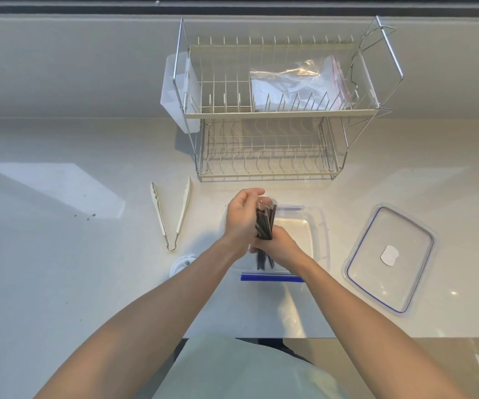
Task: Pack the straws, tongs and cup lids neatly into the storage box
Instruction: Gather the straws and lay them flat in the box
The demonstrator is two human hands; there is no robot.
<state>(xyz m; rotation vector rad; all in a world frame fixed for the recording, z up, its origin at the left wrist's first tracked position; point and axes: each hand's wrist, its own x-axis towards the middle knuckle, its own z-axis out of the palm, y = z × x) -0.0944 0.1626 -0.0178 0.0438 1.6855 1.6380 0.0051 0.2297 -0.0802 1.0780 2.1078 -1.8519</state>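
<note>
A view from above looks down on a pale worktop (60, 283) and the 2 bare forearms of a person standing at its near edge. Both hands meet near the centre, over a clear plastic storage box (317, 226). The left hand (242, 218) is curled around the upper part of a bundle of dark straws (265, 223), and the right hand (283, 246) is closed around the same bundle lower down. The straws stand roughly upright, their lower ends showing below the hands. Some clear wrapping seems to cover the top of the bundle.

Just near of the hands, a clear zip bag with a blue strip (271, 277) lies flat on the worktop. To the right of the box, its clear lid with a blue seal (389, 260) lies apart from it. To the left, white tongs (172, 214) lie on the worktop, arms spread wide. Near of the tongs, a white cup lid (182, 264) is partly hidden behind the left forearm.

At the far side stands a 2-tier wire dish rack (275, 116). A crumpled clear bag (298, 82) rests on its upper tier.
</note>
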